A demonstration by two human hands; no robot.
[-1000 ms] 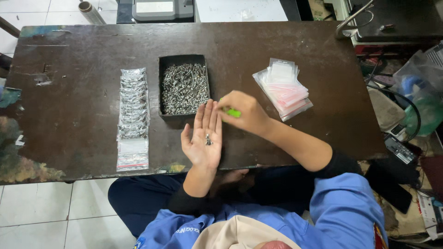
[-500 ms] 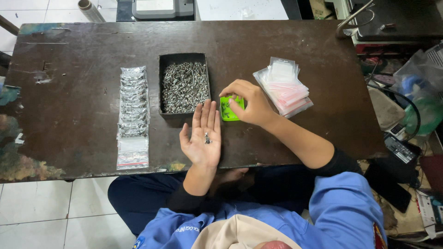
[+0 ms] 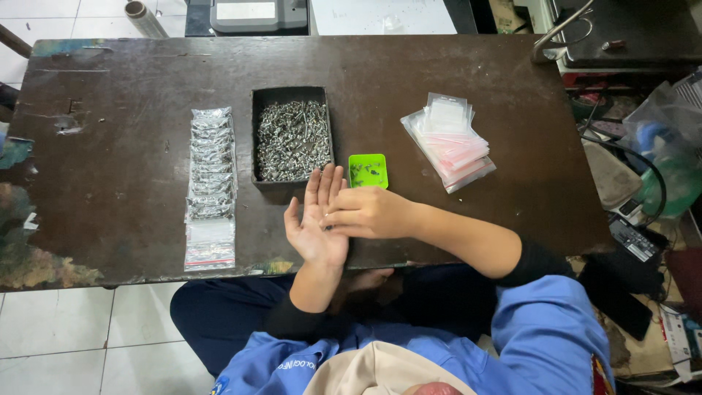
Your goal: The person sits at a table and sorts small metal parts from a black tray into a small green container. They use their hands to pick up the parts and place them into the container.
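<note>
Small screws [image 3: 327, 222] are pinched by the right hand [image 3: 369, 212] fingertips at three o'clock on the flat, open left hand [image 3: 316, 223]; their long axis cannot be told.

A row of filled clear bags [image 3: 210, 181] lies left of the tray. A stack of empty pink-striped clear bags [image 3: 449, 142] sits right.
</note>
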